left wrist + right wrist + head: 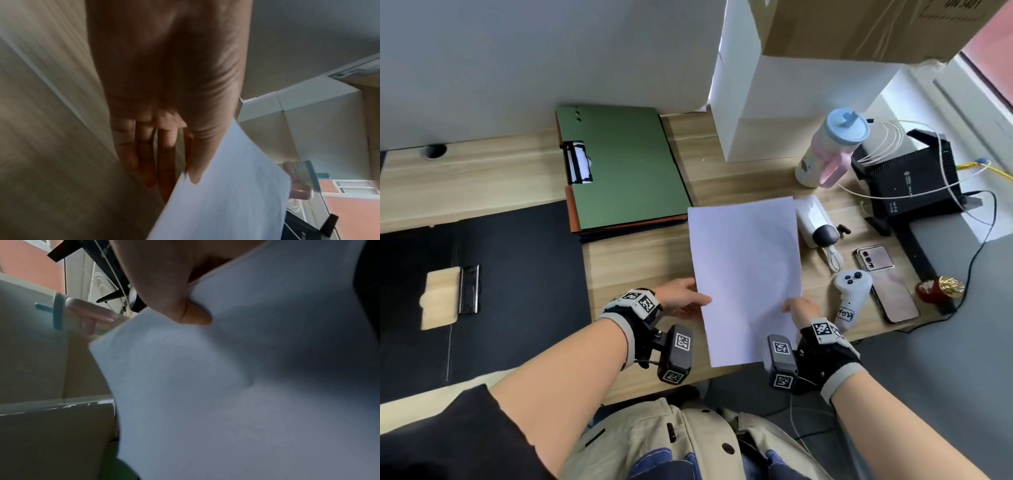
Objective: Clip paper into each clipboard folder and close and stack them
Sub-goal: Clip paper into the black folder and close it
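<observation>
Your left hand [681, 298] and right hand [803, 310] are pinching a white sheet [746, 274] above the wooden worktop [637, 260], green folder [619, 168] lying beyond, black mat [517, 291] lying left, grey wall [534, 61] rising behind.

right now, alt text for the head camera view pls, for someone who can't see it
Both hands, left hand and right hand, hold a blank white sheet of paper by its side edges above a wooden desk. An open black clipboard folder lies at left; a closed green folder tops a stack behind.
</observation>
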The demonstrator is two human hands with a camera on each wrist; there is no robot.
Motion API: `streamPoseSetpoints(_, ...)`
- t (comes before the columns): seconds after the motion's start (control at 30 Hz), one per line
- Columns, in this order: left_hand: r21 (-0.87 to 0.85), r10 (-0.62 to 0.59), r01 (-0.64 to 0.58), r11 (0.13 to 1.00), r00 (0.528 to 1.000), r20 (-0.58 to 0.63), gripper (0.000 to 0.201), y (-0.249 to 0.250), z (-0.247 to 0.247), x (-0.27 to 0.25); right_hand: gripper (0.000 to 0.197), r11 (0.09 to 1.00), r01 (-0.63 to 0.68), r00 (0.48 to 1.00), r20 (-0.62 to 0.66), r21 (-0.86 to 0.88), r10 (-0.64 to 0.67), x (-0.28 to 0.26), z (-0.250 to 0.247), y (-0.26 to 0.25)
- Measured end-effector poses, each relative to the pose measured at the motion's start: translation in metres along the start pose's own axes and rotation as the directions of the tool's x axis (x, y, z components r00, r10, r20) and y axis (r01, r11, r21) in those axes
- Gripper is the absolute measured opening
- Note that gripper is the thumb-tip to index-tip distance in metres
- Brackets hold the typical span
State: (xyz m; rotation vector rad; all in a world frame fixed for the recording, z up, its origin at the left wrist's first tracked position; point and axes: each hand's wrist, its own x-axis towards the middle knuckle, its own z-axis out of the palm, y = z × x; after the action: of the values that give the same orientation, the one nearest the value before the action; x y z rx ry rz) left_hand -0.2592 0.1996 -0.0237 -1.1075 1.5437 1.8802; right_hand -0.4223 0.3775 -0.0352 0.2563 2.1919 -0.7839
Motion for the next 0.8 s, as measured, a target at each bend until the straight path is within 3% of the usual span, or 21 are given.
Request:
streamPoseSetpoints(0.07, -0.016, 0.046, -0.047, 0.999, 0.998, -0.031, 0.014, 0.003, -0.008, -0.009, 0.025, 0.975, 0.035, 0.999, -0.019, 0.218, -0.032, -0.011, 0.012, -0.008)
streamPoseSetpoints(0.13, 0.001, 0.129, -0.130, 0.991, 0.977, -0.170, 0.004, 0.005, -0.021, -0.017, 0.027, 0.931, 0.079, 0.996, -0.002, 0.357, -0.084, -0.025, 0.027, -0.023)
streamPoseSetpoints(0.23, 0.016, 0.258, -0.270, 0.963, 0.900, -0.352, 0.030, 0.004, -0.054, -0.035, 0.025, 0.880, 0.143, 0.981, 0.051, 0.454, -0.186, -0.050, 0.049, -0.053)
streamPoseSetpoints(0.33, 0.004, 0.362, -0.412, 0.911, 0.795, -0.486, 0.031, -0.001, -0.087, -0.059, 0.011, 0.854, 0.216, 0.937, 0.144, 0.474, -0.317, -0.072, 0.069, -0.076)
streamPoseSetpoints(0.4, -0.010, 0.392, -0.469, 0.883, 0.748, -0.535, 0.029, -0.009, -0.106, -0.068, 0.017, 0.817, 0.270, 0.896, 0.178, 0.510, -0.407, -0.081, 0.080, -0.083)
streamPoseSetpoints(0.5, -0.059, 0.345, -0.449, 0.892, 0.759, -0.553, 0.030, -0.022, -0.117, -0.079, 0.022, 0.823, 0.332, 0.861, 0.208, 0.460, -0.464, -0.088, 0.093, -0.088)
streamPoseSetpoints(0.6, -0.071, 0.345, -0.449, 0.891, 0.769, -0.538, 0.031, -0.027, -0.116, -0.080, 0.038, 0.842, 0.342, 0.870, 0.197, 0.418, -0.452, -0.089, 0.100, -0.087)
streamPoseSetpoints(0.8, -0.093, 0.344, -0.478, 0.873, 0.741, -0.577, 0.020, -0.028, -0.118, -0.081, 0.024, 0.847, 0.371, 0.869, 0.179, 0.381, -0.461, -0.098, 0.110, -0.095)
